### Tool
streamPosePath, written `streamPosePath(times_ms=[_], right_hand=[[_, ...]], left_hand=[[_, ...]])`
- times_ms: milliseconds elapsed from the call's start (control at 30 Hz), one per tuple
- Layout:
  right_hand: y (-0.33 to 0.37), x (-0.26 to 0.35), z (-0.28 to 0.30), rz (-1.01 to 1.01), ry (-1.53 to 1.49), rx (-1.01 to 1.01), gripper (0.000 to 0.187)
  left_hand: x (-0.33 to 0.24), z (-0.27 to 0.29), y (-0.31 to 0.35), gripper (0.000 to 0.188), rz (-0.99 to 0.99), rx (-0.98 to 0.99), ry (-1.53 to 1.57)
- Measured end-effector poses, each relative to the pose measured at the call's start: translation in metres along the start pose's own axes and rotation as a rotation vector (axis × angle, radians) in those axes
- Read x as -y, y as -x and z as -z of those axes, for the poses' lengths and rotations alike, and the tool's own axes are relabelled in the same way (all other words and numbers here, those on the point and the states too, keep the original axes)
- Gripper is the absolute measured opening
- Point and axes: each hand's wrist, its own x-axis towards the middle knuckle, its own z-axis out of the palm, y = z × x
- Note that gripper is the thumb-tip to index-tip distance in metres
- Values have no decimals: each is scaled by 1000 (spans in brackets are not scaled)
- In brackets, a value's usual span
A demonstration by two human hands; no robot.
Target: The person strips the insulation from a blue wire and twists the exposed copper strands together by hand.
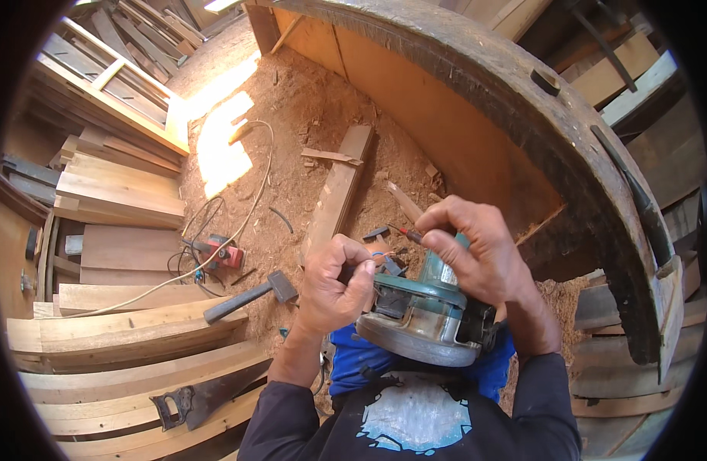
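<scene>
A teal power tool (pixel 422 307) with a rounded grey metal housing rests on my lap, its handle pointing away from me. My right hand (pixel 476 250) is closed above that handle, thumb and forefinger gripping a small screwdriver (pixel 406 232) with red and black on it. The screwdriver's thin tip points left. On the tool's left side, my left hand (pixel 338 288) is closed in a pinch. Whatever sits between its fingertips is hidden or too small to name. A short blue wire (pixel 380 253) shows just beyond them.
A hammer (pixel 253 296) and a handsaw (pixel 196 399) lie on stacked planks (pixel 130 326) at left. A red corded power tool (pixel 221 252) sits on the shavings-covered floor. Ahead lies a wooden beam (pixel 342 184); a large curved bench (pixel 476 69) arcs around the right.
</scene>
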Motion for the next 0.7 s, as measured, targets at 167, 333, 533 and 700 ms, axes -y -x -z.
streamPosePath(times_ms=[167, 333, 533, 700], right_hand=[[-3, -3, -11, 115, 27, 84, 14], [-2, -4, -12, 45, -105, 154, 18], [-2, -15, -23, 388, 113, 24, 15], [-3, -17, -24, 310, 147, -53, 9]], left_hand=[[3, -5, -1, 6, -125, -34, -155], [8, -9, -3, 7, -180, -34, -220], [5, -8, -2, 8, -141, 15, -191], [11, -5, 2, 22, 163, 40, 371]])
